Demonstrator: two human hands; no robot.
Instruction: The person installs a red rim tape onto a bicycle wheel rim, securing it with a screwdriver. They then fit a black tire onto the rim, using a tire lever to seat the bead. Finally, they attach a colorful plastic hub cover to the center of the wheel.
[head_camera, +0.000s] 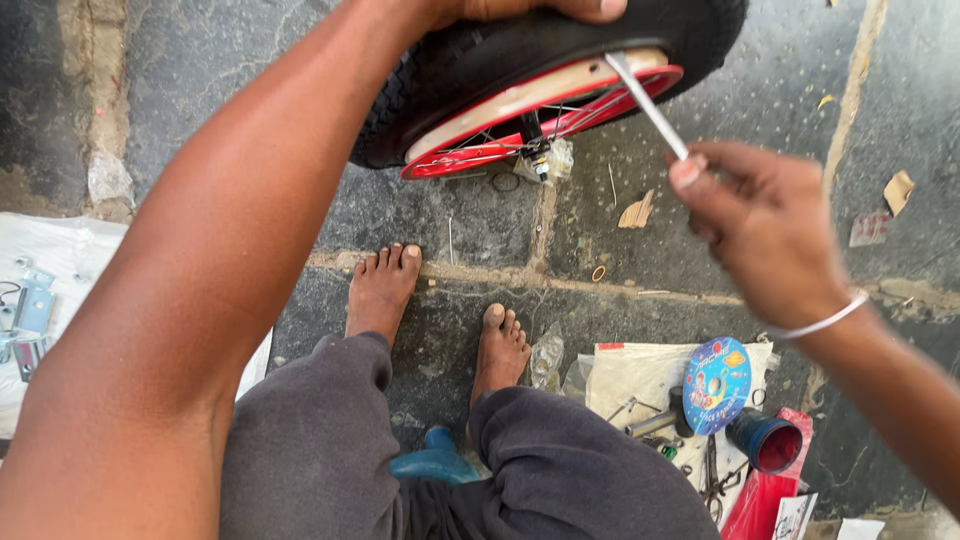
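A small bicycle wheel with a black tyre (470, 60) and a red rim (560, 110) is held upright over the stone floor. My left hand (545, 8) grips the top of the tyre, with only the fingers showing at the frame's upper edge. My right hand (765, 225) holds a thin metal tool (645, 100) whose tip sits between the tyre and the rim. A thin bangle circles my right wrist. My bare feet (385, 290) rest on the floor below the wheel.
A white sheet (60, 250) with metal brackets lies at the left. At the lower right lie a round blue printed disc (717, 385), a dark blue cup-like part (765, 440), small tools and red packaging. Scraps of cardboard litter the floor.
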